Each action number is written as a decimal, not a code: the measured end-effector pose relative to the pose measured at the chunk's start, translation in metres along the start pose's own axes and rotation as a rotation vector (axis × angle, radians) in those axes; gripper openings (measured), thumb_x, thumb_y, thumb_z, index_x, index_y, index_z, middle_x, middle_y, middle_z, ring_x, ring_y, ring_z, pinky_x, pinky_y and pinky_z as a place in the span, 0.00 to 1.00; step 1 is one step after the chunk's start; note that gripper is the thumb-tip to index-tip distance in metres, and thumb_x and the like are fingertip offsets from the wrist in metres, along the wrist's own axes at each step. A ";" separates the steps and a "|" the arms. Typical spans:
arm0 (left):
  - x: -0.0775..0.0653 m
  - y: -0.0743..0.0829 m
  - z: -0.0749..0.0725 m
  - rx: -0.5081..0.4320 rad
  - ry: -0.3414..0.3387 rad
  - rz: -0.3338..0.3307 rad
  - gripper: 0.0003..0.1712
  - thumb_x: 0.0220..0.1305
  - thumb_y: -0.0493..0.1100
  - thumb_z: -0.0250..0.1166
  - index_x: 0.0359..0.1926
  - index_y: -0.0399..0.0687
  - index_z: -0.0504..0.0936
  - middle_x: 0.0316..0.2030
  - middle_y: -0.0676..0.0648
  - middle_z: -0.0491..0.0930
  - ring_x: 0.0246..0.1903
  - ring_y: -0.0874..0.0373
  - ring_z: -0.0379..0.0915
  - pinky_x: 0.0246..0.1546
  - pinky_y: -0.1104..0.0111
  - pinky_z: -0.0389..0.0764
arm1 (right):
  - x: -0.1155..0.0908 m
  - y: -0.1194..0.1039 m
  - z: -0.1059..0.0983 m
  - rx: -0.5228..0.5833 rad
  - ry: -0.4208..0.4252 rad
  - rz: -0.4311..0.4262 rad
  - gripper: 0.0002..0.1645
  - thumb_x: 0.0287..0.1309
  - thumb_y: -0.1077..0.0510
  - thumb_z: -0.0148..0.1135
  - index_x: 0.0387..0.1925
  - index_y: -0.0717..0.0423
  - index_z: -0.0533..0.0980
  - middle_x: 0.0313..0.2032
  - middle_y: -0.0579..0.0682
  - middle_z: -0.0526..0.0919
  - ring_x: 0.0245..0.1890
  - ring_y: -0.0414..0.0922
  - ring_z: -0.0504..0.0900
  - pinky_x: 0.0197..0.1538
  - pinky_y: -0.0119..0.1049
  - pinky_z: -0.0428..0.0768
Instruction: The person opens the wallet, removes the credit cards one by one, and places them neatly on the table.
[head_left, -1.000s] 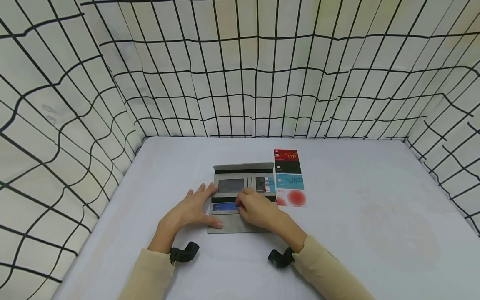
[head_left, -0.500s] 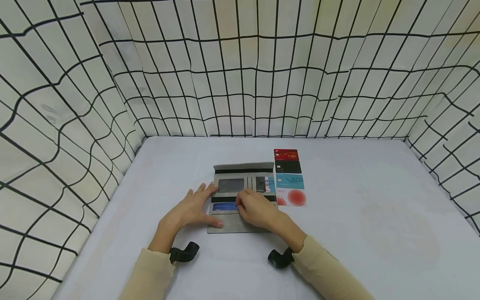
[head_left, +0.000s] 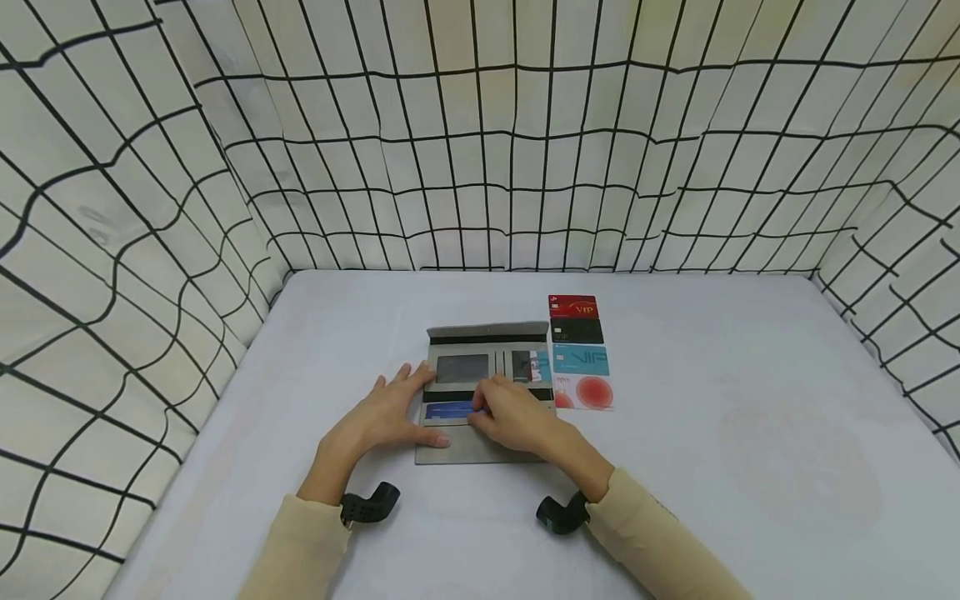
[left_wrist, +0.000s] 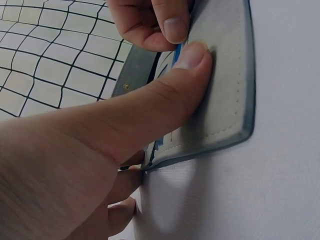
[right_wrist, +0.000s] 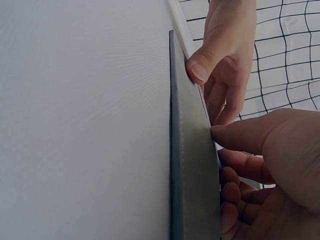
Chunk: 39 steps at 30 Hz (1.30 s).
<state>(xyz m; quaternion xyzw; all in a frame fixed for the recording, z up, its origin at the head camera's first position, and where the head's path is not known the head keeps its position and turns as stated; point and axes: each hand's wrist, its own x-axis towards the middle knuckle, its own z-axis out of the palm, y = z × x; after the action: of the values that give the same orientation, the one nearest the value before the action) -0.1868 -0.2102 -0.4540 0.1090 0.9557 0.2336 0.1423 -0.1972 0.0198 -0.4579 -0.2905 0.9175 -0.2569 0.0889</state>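
Right grip [head_left: 516, 416] has the blue card [head_left: 447, 410] pinched, wallet [head_left: 483, 447] right under it, left grip [head_left: 382, 417] nearby, fingers spread.

wallet [head_left: 472, 454] unfolded on table [head_left: 697, 417]; clock centred on wallet, 12 = far side
column of four cards [head_left: 581, 358] just beside it at 2 to 3; left hand [head_left: 386, 414] on edge at 9; right hand [head_left: 517, 417] over it at 4, touching pocket card [head_left: 447, 411] in near slot at 8; insert [head_left: 538, 367] in far slot at 2; window [head_left: 462, 369] at 10 to 11; grid wall [head_left: 532, 100] behind table at 12, side walls [head_left: 90, 250] at 10 and 2
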 end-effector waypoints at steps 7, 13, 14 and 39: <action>0.001 0.001 0.000 0.003 0.006 0.010 0.64 0.44 0.67 0.78 0.76 0.45 0.60 0.78 0.37 0.53 0.78 0.36 0.42 0.76 0.38 0.43 | 0.000 0.001 0.001 -0.017 -0.002 0.003 0.11 0.65 0.51 0.66 0.42 0.54 0.79 0.35 0.46 0.77 0.33 0.40 0.73 0.38 0.28 0.76; 0.001 0.001 0.000 0.001 0.004 0.016 0.64 0.44 0.66 0.78 0.76 0.45 0.60 0.78 0.37 0.53 0.78 0.36 0.42 0.76 0.37 0.42 | 0.001 0.000 0.001 -0.012 -0.006 0.010 0.11 0.65 0.51 0.66 0.42 0.54 0.79 0.36 0.46 0.77 0.34 0.40 0.73 0.38 0.29 0.76; 0.001 0.000 0.000 0.001 0.004 0.017 0.64 0.44 0.66 0.78 0.76 0.44 0.60 0.78 0.37 0.53 0.78 0.36 0.42 0.76 0.37 0.42 | 0.001 0.000 0.001 -0.007 -0.008 0.013 0.11 0.65 0.51 0.66 0.42 0.54 0.79 0.36 0.46 0.77 0.34 0.40 0.73 0.39 0.29 0.77; -0.001 0.001 0.000 -0.003 0.009 0.012 0.64 0.43 0.66 0.78 0.76 0.45 0.61 0.78 0.37 0.53 0.78 0.36 0.42 0.76 0.38 0.43 | 0.002 0.000 0.003 0.125 0.029 0.090 0.10 0.66 0.53 0.65 0.31 0.53 0.79 0.27 0.46 0.75 0.27 0.39 0.72 0.28 0.27 0.72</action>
<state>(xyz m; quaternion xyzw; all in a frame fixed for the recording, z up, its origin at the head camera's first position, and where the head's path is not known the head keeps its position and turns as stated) -0.1861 -0.2093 -0.4532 0.1133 0.9553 0.2363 0.1366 -0.1982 0.0173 -0.4610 -0.2391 0.9130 -0.3134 0.1052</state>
